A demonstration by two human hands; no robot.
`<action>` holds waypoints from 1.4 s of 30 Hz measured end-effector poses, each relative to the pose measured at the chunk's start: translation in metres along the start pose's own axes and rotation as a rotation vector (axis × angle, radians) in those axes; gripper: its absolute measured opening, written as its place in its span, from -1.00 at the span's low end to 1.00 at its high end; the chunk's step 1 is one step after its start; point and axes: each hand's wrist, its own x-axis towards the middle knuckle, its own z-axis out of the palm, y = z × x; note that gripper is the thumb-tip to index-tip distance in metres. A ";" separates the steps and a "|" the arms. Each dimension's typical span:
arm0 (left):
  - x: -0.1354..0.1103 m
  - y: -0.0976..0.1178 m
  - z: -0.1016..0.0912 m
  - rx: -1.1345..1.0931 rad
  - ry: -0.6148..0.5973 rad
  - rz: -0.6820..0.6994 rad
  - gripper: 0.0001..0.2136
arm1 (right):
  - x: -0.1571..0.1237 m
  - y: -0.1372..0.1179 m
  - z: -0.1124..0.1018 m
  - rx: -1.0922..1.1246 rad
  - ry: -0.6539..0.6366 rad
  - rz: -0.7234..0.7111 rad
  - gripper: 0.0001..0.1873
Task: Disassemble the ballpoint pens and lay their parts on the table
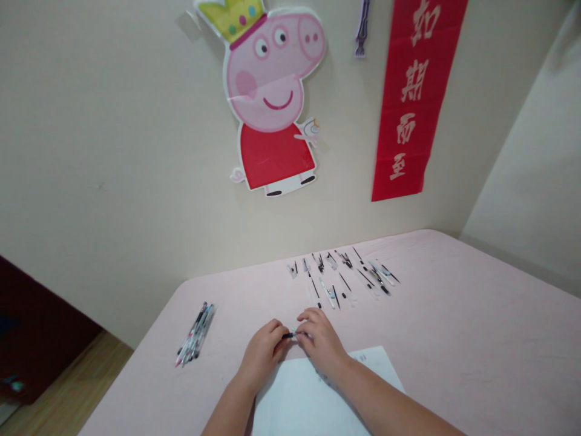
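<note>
My left hand (264, 347) is closed on the dark end of a pen (288, 335), held level in front of me. At the pen's lighter end, the thumb and fingertips of my right hand (323, 340) pinch together, so the two hands almost meet. Most of the pen is covered by fingers, and I cannot tell whether it is whole or in parts. Beneath my wrists lies a white sheet of paper (306, 402), with some small print near its upper right edge.
Beyond my hands, loose pen parts (344, 281), such as refills, caps and clear barrels, lie in rough rows. A bundle of pens (196, 334) rests at the left of the pink-covered table (472, 339). The wall behind bears a cartoon pig (276, 154) and a red banner (411, 142).
</note>
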 end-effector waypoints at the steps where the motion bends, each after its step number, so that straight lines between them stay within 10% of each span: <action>1: 0.000 -0.002 0.000 0.008 0.009 -0.004 -0.85 | 0.000 0.000 0.000 0.003 0.004 0.003 -0.78; 19: -0.004 -0.039 -0.007 0.231 0.287 -0.334 -0.77 | 0.000 0.022 -0.004 -0.225 0.160 0.158 -0.79; 33: 0.017 0.028 0.014 0.186 -0.100 0.110 -0.83 | 0.004 0.020 -0.007 -0.159 0.271 0.084 -0.70; 42: 0.023 0.036 0.014 0.244 -0.115 0.012 -0.72 | 0.005 0.024 -0.008 -0.122 0.328 0.101 -0.67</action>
